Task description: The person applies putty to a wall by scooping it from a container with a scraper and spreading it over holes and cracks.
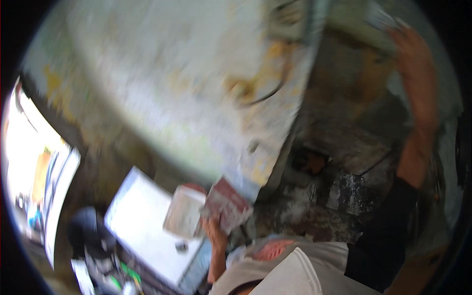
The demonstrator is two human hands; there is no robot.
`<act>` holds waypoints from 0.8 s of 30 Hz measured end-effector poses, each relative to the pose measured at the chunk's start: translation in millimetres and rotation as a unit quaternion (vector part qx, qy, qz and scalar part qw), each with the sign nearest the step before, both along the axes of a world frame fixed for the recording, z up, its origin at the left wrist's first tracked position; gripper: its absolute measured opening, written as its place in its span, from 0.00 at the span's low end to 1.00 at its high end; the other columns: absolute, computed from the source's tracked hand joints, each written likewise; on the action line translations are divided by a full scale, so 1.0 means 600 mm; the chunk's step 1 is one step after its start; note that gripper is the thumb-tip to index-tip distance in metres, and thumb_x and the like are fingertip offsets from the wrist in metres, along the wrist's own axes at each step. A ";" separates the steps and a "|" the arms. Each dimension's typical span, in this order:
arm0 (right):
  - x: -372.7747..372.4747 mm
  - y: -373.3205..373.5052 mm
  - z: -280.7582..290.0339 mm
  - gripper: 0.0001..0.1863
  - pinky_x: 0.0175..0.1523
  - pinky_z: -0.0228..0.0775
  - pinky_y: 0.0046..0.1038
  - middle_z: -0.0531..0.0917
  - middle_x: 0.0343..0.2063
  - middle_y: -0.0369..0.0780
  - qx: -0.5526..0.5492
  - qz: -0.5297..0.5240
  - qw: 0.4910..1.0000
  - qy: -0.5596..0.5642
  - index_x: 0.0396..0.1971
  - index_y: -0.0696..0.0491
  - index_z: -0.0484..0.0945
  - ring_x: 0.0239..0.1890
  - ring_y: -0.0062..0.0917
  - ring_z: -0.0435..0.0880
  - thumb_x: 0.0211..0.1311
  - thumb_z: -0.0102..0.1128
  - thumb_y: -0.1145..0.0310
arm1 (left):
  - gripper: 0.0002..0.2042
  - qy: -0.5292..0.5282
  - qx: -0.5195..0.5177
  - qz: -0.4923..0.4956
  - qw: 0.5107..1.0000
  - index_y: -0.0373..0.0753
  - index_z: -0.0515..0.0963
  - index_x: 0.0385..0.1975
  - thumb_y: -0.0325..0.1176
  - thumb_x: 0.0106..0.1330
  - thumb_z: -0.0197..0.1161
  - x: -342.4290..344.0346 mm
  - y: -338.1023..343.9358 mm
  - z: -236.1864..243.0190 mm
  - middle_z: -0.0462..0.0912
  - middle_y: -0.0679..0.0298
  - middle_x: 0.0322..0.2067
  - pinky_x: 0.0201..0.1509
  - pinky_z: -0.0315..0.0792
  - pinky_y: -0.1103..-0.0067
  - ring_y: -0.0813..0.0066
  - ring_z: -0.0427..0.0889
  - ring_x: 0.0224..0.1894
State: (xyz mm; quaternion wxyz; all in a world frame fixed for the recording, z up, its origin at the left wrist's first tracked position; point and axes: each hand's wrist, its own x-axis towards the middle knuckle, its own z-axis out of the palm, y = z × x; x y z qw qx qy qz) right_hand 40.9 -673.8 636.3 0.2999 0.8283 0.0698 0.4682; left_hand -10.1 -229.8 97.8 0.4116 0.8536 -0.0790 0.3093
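Note:
My left hand is low in the middle, its fingers closed round the lower edge of a flat reddish-brown piece with pale smears. Just left of it, a squarish whitish-tan container overlaps the piece; whether the hand also supports it, I cannot tell. My right arm reaches up along the right side, and the right hand is raised near the wall at the top. A pale, flat thing shows at its fingertips, smeared by motion, so its kind is unclear.
A patchy, peeling wall with yellow stains carries a loose cable and a box-like fitting. Beneath stands a white panel with a small dark object. Clutter lies lower left, beside a bright opening.

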 end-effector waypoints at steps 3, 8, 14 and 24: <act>-0.043 -0.168 -0.146 0.21 0.79 0.55 0.35 0.76 0.67 0.45 0.293 0.039 0.933 0.206 0.68 0.54 0.74 0.75 0.34 0.67 0.79 0.46 0.72 | 0.09 0.011 -0.023 0.036 0.999 0.32 0.78 0.47 0.21 0.71 0.56 -0.012 0.009 0.038 0.80 0.44 0.47 0.55 0.71 0.60 0.46 0.78 0.50; -0.001 0.148 -0.504 0.09 0.52 0.73 0.26 0.83 0.43 0.36 0.578 0.049 0.604 0.547 0.48 0.55 0.81 0.44 0.22 0.81 0.72 0.64 0.72 | 0.13 0.045 -0.417 0.312 0.853 0.37 0.77 0.49 0.38 0.75 0.55 -0.117 0.100 0.011 0.81 0.62 0.46 0.61 0.72 0.69 0.67 0.79 0.51; 0.124 0.460 -0.759 0.12 0.53 0.76 0.42 0.85 0.46 0.52 0.449 0.315 0.587 0.595 0.51 0.57 0.82 0.49 0.52 0.83 0.70 0.61 0.73 | 0.16 -0.031 -0.618 0.342 0.708 0.39 0.78 0.51 0.43 0.77 0.51 -0.218 0.204 0.064 0.82 0.63 0.49 0.64 0.72 0.68 0.67 0.80 0.55; 0.207 0.749 -0.902 0.19 0.65 0.71 0.43 0.82 0.59 0.48 0.129 0.307 0.626 0.706 0.59 0.50 0.81 0.62 0.46 0.78 0.70 0.60 0.71 | 0.12 -0.010 -0.718 0.197 0.667 0.38 0.77 0.52 0.36 0.75 0.59 -0.137 0.231 0.116 0.83 0.65 0.45 0.55 0.76 0.75 0.76 0.82 0.47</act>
